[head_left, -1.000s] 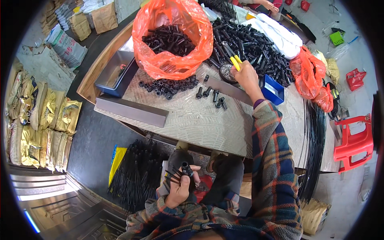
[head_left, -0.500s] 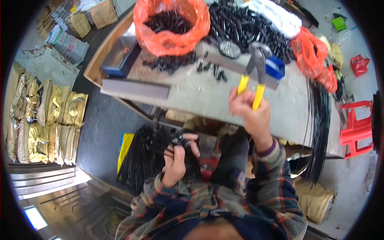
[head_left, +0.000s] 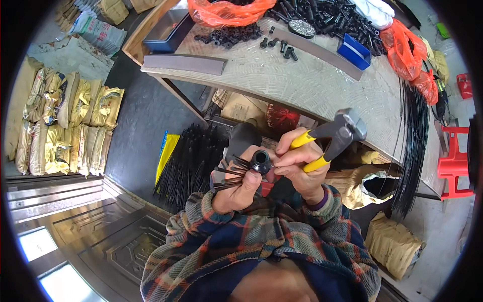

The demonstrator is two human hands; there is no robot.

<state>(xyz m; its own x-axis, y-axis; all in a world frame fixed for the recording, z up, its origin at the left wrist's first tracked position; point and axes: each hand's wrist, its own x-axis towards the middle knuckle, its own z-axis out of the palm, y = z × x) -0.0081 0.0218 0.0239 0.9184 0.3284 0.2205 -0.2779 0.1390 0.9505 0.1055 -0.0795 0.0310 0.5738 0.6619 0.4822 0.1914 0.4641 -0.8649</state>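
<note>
My left hand (head_left: 235, 195) is closed round a black hollow round fitting (head_left: 261, 158), its open end tilted up. Several thin black rods (head_left: 230, 176) stick out leftward from beneath the fitting and past my fingers. Against its right side, my right hand (head_left: 306, 168) pinches at something too small to make out. That same hand also keeps a pair of yellow-handled end-cutting pincers (head_left: 343, 133) across its palm, jaws pointing up and away to the right. Both hands are held close together over my lap, in front of the workbench (head_left: 302, 83).
On the bench lie black bolt-like parts (head_left: 327, 20), small black pieces (head_left: 229, 36), a round dish (head_left: 302, 28), a blue box (head_left: 354, 50) and an orange bag (head_left: 231, 12). Black rods hang at the right (head_left: 413, 151); more stand on the floor (head_left: 191, 161). A red stool (head_left: 454, 163) stands right.
My right hand has come down from over the bench with the pincers and met my left hand. The left has moved right and up, bringing the fitting and rods in front of me.
</note>
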